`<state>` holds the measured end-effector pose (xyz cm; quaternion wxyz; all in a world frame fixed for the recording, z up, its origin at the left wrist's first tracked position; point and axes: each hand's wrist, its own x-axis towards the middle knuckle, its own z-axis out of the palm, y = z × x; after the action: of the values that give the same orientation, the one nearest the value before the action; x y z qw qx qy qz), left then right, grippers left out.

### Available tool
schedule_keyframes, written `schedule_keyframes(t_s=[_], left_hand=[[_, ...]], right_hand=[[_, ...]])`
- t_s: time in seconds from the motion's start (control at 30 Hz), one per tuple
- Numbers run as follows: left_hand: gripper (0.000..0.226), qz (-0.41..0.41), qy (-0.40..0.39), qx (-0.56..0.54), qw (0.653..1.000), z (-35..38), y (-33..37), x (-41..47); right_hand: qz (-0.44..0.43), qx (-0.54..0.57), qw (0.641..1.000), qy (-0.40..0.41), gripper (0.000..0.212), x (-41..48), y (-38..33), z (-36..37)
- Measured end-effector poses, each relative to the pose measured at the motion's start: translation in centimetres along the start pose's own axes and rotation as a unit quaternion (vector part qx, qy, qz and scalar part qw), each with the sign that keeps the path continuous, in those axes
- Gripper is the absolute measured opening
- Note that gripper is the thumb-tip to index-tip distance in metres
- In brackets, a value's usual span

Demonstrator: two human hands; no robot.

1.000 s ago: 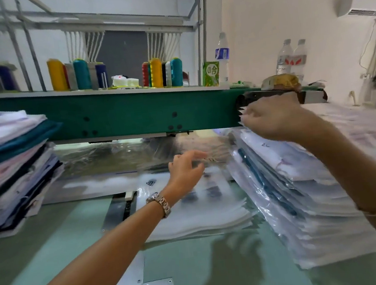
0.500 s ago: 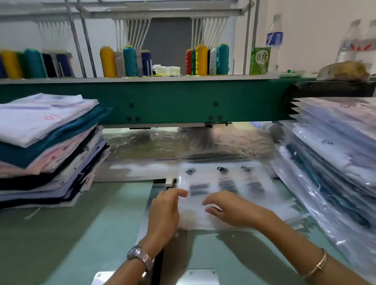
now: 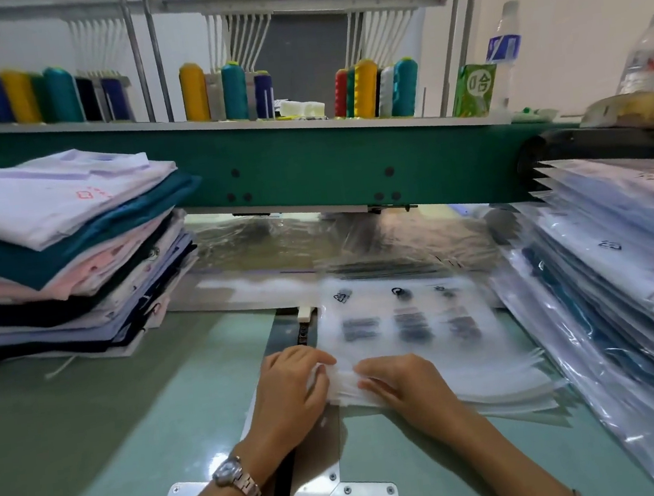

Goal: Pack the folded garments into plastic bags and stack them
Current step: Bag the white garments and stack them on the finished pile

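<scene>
Plastic bags [image 3: 407, 320] next: our left hand [image 3: 292, 390] and right hand [image 3: 408, 383] have dropped onto them, fingers pinching loose a fresh one.

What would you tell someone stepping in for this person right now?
Left hand: fingers grip the near edge of the empty bags, in the middle.
Right hand: touches the same edge; grip unclear.
Folded garments: piled unpacked at left.
Packed bags: stacked at right, done.
Left to do: open a bag, bag each garment, stack it.
</scene>
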<state>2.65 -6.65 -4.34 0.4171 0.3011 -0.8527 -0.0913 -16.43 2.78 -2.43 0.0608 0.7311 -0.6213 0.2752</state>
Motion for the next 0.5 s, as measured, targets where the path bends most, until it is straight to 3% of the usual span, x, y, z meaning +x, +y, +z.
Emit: schedule_keyframes(t_s=[0.2, 0.33, 0.5], left_hand=[[0.017, 0.034, 0.021, 0.024, 0.999, 0.7, -0.2, 0.1], [0.010, 0.044, 0.035, 0.034, 0.998, 1.2, -0.4, 0.2], [0.008, 0.042, 0.029, 0.030, 0.998, 1.2, -0.2, 0.2]], right_hand=[[0.013, 0.009, 0.998, 0.062, 0.023, 0.2, -0.5, 0.5], [0.084, 0.112, 0.987, 0.076, 0.010, 0.3, -0.7, 1.3], [0.182, 0.283, 0.939, 0.072, 0.008, 0.8, -0.6, 1.5]])
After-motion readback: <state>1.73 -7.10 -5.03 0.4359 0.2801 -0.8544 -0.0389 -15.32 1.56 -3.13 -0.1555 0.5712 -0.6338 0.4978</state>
